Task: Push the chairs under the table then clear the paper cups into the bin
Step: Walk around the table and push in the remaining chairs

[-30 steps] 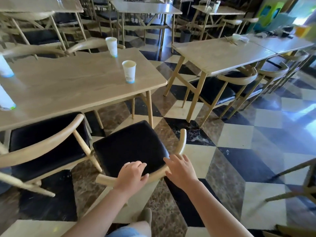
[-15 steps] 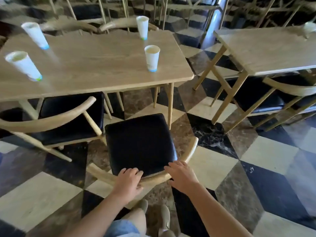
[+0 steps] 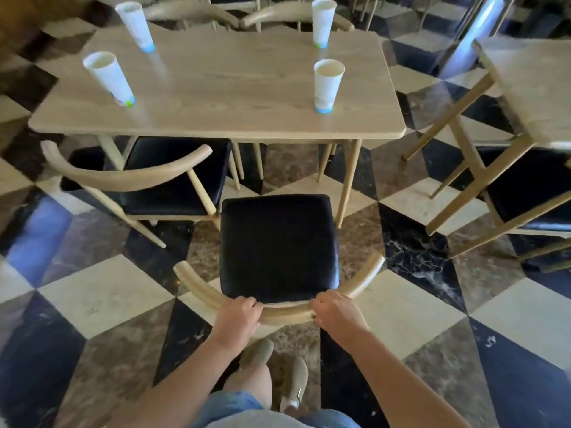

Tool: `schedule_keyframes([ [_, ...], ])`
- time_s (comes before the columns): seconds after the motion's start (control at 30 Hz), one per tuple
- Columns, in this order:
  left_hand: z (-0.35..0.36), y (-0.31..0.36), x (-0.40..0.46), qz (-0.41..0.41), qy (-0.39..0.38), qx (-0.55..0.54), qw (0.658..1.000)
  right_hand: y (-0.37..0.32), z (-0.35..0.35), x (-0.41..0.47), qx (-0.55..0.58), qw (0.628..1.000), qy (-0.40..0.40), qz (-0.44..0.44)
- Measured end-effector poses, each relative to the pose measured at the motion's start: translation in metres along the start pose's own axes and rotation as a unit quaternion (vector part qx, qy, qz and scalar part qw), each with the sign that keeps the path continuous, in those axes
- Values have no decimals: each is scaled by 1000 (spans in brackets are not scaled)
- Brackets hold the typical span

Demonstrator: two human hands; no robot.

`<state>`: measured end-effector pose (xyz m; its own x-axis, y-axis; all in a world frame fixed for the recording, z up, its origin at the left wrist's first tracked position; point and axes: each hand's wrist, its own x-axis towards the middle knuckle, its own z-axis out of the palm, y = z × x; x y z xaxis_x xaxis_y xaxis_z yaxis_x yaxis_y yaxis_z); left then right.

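Note:
A wooden chair with a black seat (image 3: 279, 245) stands on the floor just in front of the light wood table (image 3: 222, 118), its seat fully outside the table edge. My left hand (image 3: 239, 316) and my right hand (image 3: 335, 310) both grip its curved backrest rail. To its left, a second black-seated chair (image 3: 173, 177) sits partly under the table at an angle. Several white paper cups stand on the tabletop: near right (image 3: 327, 84), far right (image 3: 323, 21), near left (image 3: 109, 77), far left (image 3: 136, 24).
Two more chair backs (image 3: 287, 12) show behind the table. Another table (image 3: 537, 88) with a black-seated chair (image 3: 531, 193) under it stands close on the right. The floor is checkered marble. My feet (image 3: 278, 366) are right behind the chair. No bin is in view.
The chair has turned square to the table and both hands have closed around its backrest. My view has swung left and down, now facing the table straight on.

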<state>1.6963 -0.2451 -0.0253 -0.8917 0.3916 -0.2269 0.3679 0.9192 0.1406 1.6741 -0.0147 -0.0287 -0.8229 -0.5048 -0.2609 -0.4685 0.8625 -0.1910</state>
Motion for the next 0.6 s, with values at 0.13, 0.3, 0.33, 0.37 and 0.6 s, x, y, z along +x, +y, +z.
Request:
schedule_keyframes([
  [0.13,3,-8,3,26,-5,26,999,-1,-2,7,-29,999,-30,-5],
  [0.3,-7,-8,12,17,-1,32,999,1,-7,12,-39,999,-14,-14],
  [0.33,-9,-9,16,15,2,30,999,2,-8,15,-39,999,-9,-14],
  [0.37,-11,-11,20,12,4,27,1000,3,-10,19,-40,999,-7,-12],
  [0.6,-12,-38,50,18,-6,17,1000,13,-17,52,-48,999,-5,-6],
])
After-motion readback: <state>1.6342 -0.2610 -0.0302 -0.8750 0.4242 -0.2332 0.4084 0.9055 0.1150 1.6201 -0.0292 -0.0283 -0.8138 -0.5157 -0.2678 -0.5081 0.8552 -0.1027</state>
